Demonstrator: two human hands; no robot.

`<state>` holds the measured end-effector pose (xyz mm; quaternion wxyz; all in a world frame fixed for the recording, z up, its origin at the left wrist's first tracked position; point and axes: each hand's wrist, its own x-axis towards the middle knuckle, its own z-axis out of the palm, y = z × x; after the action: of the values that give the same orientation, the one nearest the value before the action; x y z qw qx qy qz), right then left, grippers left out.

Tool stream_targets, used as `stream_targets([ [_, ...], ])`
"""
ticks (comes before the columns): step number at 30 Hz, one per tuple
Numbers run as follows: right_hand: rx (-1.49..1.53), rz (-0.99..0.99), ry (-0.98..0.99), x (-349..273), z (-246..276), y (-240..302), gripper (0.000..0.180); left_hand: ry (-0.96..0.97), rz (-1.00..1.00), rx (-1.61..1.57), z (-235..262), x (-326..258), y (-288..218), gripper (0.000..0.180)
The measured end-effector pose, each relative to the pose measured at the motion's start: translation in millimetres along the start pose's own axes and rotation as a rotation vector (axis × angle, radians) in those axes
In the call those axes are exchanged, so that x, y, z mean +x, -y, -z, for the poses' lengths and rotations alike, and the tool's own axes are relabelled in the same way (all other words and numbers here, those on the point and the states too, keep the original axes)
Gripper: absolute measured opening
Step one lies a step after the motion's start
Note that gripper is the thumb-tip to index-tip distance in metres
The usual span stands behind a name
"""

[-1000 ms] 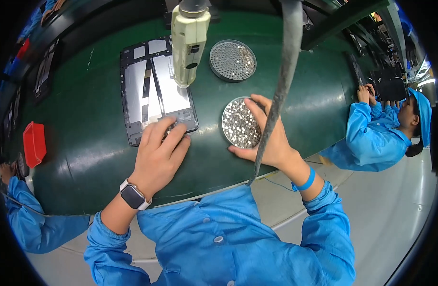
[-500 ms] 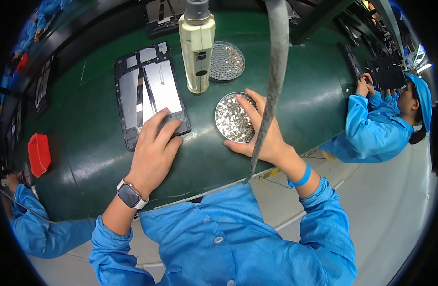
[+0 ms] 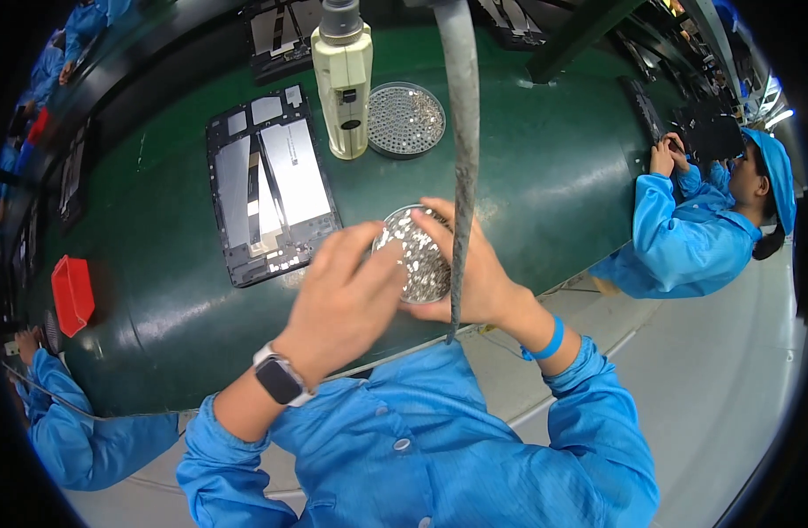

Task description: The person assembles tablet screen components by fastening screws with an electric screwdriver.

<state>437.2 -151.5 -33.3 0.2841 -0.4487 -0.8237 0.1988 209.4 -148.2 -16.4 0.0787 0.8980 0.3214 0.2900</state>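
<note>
My right hand [image 3: 478, 273] is wrapped round the right side of a round dish [image 3: 414, 208] full of small shiny metal pieces [image 3: 421, 255]. One of its fingers reaches over the rim onto the pieces. My left hand [image 3: 347, 295], slightly blurred, has its fingers apart over the left part of the dish; whether any fingertip touches the pieces I cannot tell. To the left of the dish lies a black tablet-like device [image 3: 272, 189], its inside uncovered, with silver panels and a dark strip. A smartwatch sits on my left wrist and a blue band on my right.
A cream powered screwdriver [image 3: 342, 97] hangs above the green bench [image 3: 544, 167], beside a round perforated tray [image 3: 391, 123] of small pieces. A grey cable [image 3: 465, 132] hangs before my right hand. A red bin [image 3: 72, 295] stands left. Co-worker [image 3: 698, 220] sits right.
My left hand has left the tablet-like device and come right to the dish. My right hand has drawn the dish nearer and slightly left.
</note>
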Motion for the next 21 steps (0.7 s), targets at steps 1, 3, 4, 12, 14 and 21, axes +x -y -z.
stream_targets([
  [1,0.038,0.009,-0.028,0,-3,3,0.098,-0.004,-0.016,-0.024,-5,8,-5,0.020],
  [3,0.041,-0.019,-0.085,1,-2,4,0.100,-0.006,-0.018,-0.036,-9,14,-6,0.023],
  [4,0.037,-0.017,-0.088,1,1,4,0.100,-0.010,-0.021,-0.034,-9,14,-5,0.023],
  [12,0.196,0.108,-0.168,-3,2,-13,0.114,-0.187,0.055,-0.055,10,-18,26,0.031],
  [14,0.222,0.189,-0.183,-2,4,-12,0.117,-0.177,0.068,0.004,13,-32,35,0.031],
  [21,0.272,0.143,-0.151,3,3,-14,0.120,-0.105,0.080,0.069,12,-48,41,0.030],
])
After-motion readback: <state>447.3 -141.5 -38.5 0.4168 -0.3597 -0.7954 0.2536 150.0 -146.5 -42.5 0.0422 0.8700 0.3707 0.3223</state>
